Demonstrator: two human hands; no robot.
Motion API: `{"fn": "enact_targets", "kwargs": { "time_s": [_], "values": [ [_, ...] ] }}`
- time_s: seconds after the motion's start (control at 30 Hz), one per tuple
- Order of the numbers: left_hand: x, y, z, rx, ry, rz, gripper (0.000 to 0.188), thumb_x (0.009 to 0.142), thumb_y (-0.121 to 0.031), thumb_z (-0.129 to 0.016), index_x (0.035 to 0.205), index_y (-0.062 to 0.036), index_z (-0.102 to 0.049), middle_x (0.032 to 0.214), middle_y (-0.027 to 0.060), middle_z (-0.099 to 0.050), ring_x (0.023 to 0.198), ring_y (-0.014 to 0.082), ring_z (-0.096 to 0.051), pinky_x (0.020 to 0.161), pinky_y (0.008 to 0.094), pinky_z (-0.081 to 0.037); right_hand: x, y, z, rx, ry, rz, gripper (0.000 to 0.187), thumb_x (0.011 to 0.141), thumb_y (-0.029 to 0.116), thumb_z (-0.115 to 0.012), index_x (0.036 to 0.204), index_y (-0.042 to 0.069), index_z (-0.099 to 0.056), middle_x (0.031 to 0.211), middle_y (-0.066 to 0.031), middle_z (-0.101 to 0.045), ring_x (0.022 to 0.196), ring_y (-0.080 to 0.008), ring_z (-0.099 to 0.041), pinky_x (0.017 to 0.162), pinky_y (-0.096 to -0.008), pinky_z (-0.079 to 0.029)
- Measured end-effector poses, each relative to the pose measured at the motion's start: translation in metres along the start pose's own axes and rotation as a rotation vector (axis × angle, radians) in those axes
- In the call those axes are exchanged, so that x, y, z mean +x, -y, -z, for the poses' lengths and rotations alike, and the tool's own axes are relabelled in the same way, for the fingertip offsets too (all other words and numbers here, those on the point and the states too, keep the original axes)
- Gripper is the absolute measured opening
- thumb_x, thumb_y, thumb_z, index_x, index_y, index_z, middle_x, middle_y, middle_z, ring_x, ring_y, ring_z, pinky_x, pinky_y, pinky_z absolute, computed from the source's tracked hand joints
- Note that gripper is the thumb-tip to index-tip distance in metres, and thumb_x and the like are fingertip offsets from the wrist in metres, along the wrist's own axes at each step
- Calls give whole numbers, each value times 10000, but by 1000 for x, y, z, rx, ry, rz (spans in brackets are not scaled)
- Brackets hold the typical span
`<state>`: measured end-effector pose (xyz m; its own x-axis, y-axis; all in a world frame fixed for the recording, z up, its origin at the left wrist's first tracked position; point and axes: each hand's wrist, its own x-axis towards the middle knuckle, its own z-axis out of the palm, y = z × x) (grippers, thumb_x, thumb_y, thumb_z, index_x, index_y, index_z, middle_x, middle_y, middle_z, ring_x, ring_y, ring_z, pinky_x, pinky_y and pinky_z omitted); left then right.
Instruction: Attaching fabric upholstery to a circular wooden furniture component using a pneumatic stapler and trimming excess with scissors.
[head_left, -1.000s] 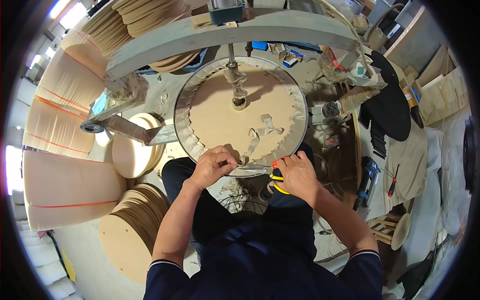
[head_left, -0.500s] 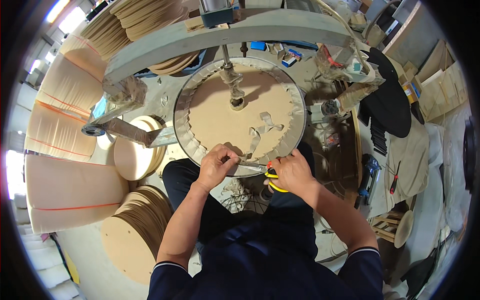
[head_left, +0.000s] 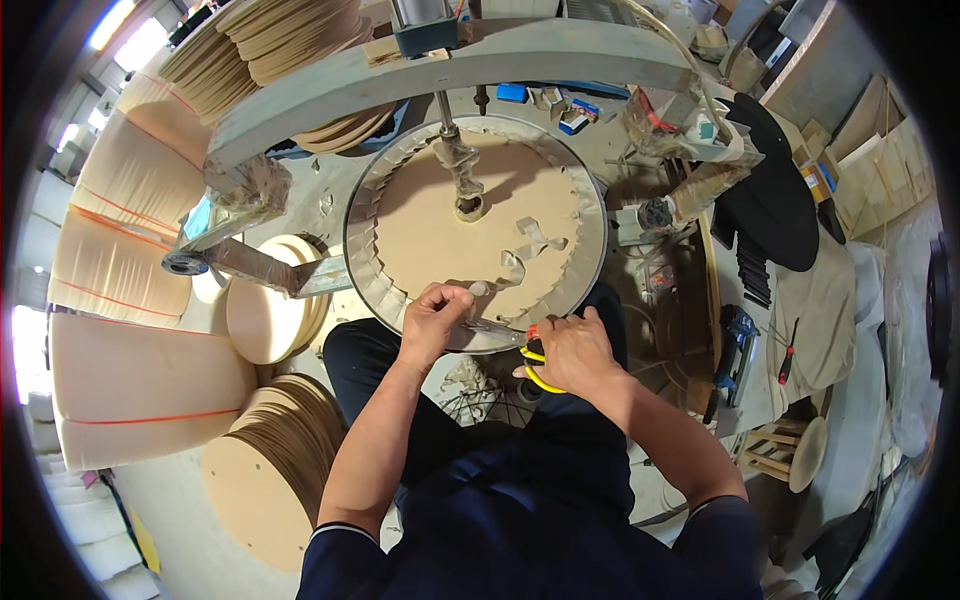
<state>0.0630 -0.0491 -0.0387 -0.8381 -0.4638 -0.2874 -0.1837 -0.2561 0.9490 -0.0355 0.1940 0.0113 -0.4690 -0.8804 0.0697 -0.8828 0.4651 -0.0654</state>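
A round tan board [head_left: 430, 215] lies before me, with grey fabric [head_left: 366, 247] folded in pleats over its edge. Pinched at the near rim, my left hand [head_left: 432, 322] has a thin grey fabric strip [head_left: 480, 288] at its fingertips. My right hand [head_left: 580, 350] grips scissors [head_left: 534, 376] with yellow and red handles. Their blades point left along the near rim, just below the strip. Loose grey scraps [head_left: 532, 240] rest on the board. A rod partly wrapped in film [head_left: 459, 165] comes down onto the board's middle.
A grey metal frame [head_left: 560, 52] arches over the far side. Stacks of tan discs [head_left: 262, 470] stand at the left, near wrapped bundles [head_left: 150, 370]. On the right are a blue power tool [head_left: 738, 345], a screwdriver [head_left: 788, 362] and black sheets [head_left: 765, 190].
My left fingertips have risen a little from the near rim. My right hand and the scissors have shifted slightly left and down, and the strip beside the blades has changed shape.
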Motion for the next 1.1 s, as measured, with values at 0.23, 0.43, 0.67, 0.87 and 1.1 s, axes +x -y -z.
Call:
{"fn": "enact_targets", "kwargs": {
  "time_s": [0.23,0.43,0.67,0.87,1.1],
  "values": [
    [-6,-6,-9,-71,-19,11,103,1014,-163,-784,1026,-61,-782,960,-62,-669,872,54,-596,824,215,-470,6,-5,-27,95,90,-48,632,878,716,-710,955,91,-756,727,-92,-750,664,-272,-742,811,-430,-509],
    [-28,-40,4,-343,36,-250,27,1018,-41,-722,1042,-44,-732,1067,-5,-651,891,78,-562,813,226,-432,7,-5,-13,169,133,-269,611,948,687,-657,961,84,-753,706,-116,-744,641,-323,-740,701,-459,-562],
    [-123,-99,66,-183,188,-505,274,851,-181,-906,765,-42,-686,1078,131,-649,957,266,-664,799,379,-565,3,-18,-29,190,26,-382,679,972,720,-607,894,53,-707,608,-148,-690,593,-373,-722,655,-503,-557],
    [-169,-113,61,-630,738,-701,130,898,-111,-845,839,-12,-785,1086,212,-735,685,340,-692,581,425,-502,7,-28,-29,105,46,-393,640,1005,668,-590,977,38,-701,635,-145,-708,624,-361,-733,731,-496,-553],
    [-171,-124,33,-376,465,-465,95,871,-51,-861,865,-4,-778,1069,198,-758,954,316,-735,852,436,-582,10,-38,-24,111,81,-448,621,989,658,-623,949,41,-680,641,-160,-713,639,-351,-741,714,-490,-532]
  ]
}}
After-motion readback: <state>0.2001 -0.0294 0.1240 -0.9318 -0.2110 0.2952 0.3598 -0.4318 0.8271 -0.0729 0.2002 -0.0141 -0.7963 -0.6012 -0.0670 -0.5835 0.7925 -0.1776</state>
